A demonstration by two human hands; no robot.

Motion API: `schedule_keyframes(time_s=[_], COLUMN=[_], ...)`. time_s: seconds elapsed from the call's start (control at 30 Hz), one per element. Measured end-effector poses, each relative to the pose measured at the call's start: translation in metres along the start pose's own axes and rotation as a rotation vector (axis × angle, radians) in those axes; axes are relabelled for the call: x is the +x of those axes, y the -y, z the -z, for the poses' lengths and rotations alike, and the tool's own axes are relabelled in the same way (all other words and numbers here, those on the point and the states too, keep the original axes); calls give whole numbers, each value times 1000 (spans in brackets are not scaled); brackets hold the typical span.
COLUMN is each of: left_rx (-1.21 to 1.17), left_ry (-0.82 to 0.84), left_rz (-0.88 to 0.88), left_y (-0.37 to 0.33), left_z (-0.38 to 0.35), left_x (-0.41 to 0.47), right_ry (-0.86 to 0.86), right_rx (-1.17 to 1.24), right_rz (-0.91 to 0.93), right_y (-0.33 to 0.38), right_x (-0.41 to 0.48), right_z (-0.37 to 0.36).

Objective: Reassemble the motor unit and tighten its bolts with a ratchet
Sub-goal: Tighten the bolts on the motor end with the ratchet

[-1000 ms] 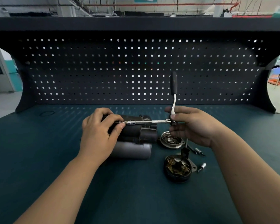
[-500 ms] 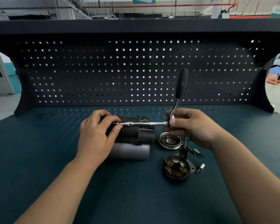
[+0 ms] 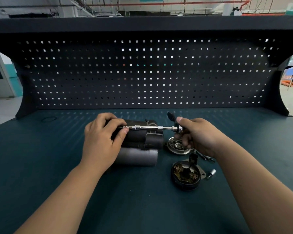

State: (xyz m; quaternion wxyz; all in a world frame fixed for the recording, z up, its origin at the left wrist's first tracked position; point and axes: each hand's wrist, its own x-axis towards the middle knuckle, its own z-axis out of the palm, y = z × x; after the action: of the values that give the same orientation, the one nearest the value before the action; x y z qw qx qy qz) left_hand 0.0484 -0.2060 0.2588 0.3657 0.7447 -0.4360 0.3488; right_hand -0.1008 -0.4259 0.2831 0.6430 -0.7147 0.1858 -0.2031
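Here's the motor unit point(image 3: 142, 141) lying on its side mid-table point(image 3: 142, 208), the left hand point(image 3: 101, 141) curled over its left end, thumb and forefinger pinching the tip of the ratchet point(image 3: 152, 127) there. The long bar runs level across the top of the motor to the right hand point(image 3: 198, 134), fingers clamped round the ratchet's head, black handle pointing away. Just right of the motor sits a round metal cover point(image 3: 176, 146); nearer, a black cap point(image 3: 184, 176) and a small socket point(image 3: 211, 173).
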Motion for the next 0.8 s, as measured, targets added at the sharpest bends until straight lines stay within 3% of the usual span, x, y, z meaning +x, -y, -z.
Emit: schedule_keyframes(time_s=[0.17,0.4,0.57,0.8], left_rx=[-1,-2,-2,-13], left_ry=[7,4,-6,-6], left_rz=[9,6,-15,1], left_y=[-2,-4,-1,2], left_z=[0,0,-1,-1], left_x=[1,2,1,-1], right_ry=[23,113,170,132], right_rx=[10,214,44,125], right_rz=[19,98,177,141], right_y=[1,3,1,2], right_x=[-2,-3,-2,-2], right_z=[1,7,15,11])
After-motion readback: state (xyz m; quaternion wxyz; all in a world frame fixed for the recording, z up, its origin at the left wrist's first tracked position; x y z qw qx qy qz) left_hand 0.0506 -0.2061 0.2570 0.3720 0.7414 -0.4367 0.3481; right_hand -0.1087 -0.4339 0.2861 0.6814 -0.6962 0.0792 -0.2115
